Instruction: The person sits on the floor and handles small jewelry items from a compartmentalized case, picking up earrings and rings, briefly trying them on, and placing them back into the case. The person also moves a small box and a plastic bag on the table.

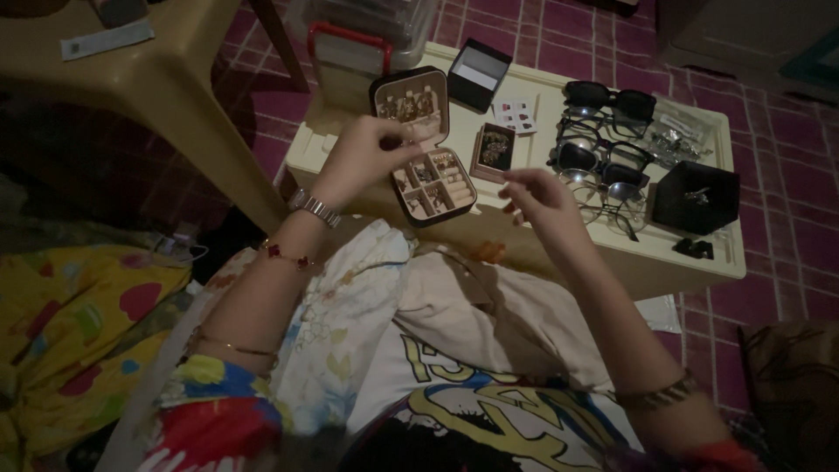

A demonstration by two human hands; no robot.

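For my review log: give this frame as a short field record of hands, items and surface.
left hand: at the open jewelry box, fingers over its hinge
right hand: open, hovering right of the box, holding nothing visible
surface: cream low table
other items: row of glasses, small open black box, black hexagonal box

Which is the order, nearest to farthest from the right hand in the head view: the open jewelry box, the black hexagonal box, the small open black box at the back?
From the right hand:
1. Open jewelry box, just to its left, on the low table's near edge.
2. Black hexagonal box, off to its right, past the row of glasses.
3. Small open black box, at the table's back edge, behind the jewelry box.
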